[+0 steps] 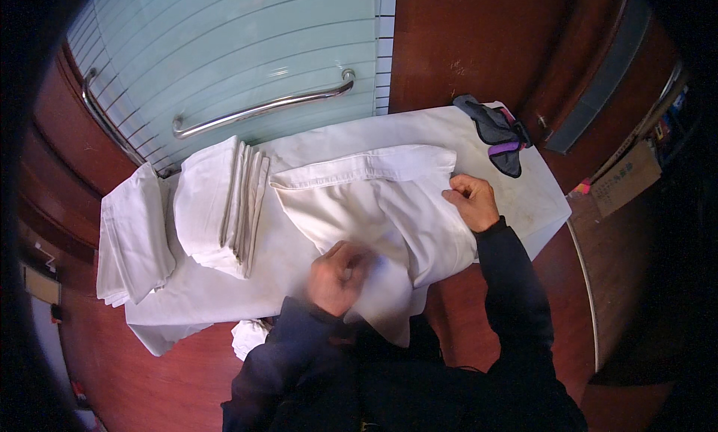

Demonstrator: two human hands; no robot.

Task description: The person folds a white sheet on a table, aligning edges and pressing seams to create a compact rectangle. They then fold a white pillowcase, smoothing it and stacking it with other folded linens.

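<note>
A white cloth garment (392, 208) lies partly spread and creased on the cloth-covered table, with a wide stitched band along its far edge. At its right side, my right hand (474, 201) has thumb and fingers pinched on the fabric, just below the band's end. My left hand (339, 275) is blurred, its fingers curled at the near edge of the cloth, where a part hangs over the table's front towards my body. Whether the left fingers grip the fabric does not show clearly. Left of the garment stands a stack of folded white cloths (216, 202).
Another folded white pile (134, 236) lies at the table's left end. A grey and purple fabric item (496, 135) is at the far right corner. Behind the table (224, 306) is a glass door with a metal handle (269, 104). A white bundle (249, 338) sits below the front edge.
</note>
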